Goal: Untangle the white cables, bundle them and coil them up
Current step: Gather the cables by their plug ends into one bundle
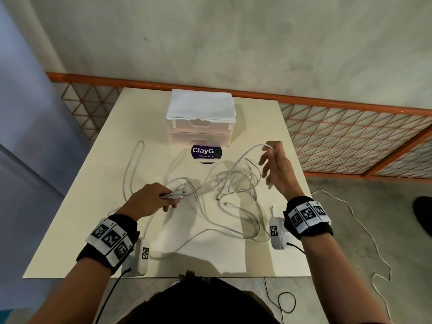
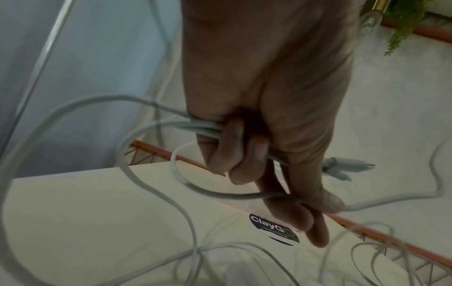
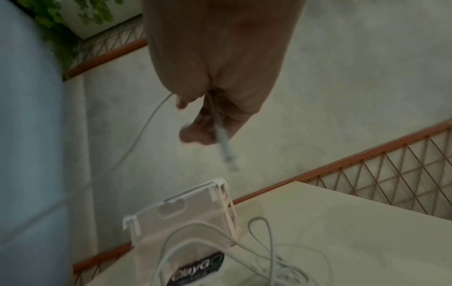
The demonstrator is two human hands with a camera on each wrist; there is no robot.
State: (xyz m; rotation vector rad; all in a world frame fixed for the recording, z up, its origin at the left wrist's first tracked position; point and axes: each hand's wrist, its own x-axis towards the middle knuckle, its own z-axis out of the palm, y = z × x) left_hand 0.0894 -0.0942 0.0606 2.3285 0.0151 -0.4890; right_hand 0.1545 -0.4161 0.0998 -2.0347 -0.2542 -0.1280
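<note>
Several thin white cables [image 1: 233, 185] sprawl tangled across the middle of the cream desk [image 1: 98, 183], the left hand [image 1: 149, 198] gripping a gathered bunch of their plug ends, the right hand [image 1: 277, 167] raised near the right edge, pinching one cable's end between thumb and fingers.

Several thin white cables [image 1: 233, 183] lie tangled in loose overlapping loops across the middle and right of the table. One long loop [image 1: 133, 164] reaches toward the left edge and curves back. A few ends are gathered into a bundle [image 1: 180, 194] with plugs side by side, held just above the surface. One strand [image 1: 252, 153] rises off the tangle toward the far right corner, its plug end [image 3: 226, 147] raised in the air.
</note>
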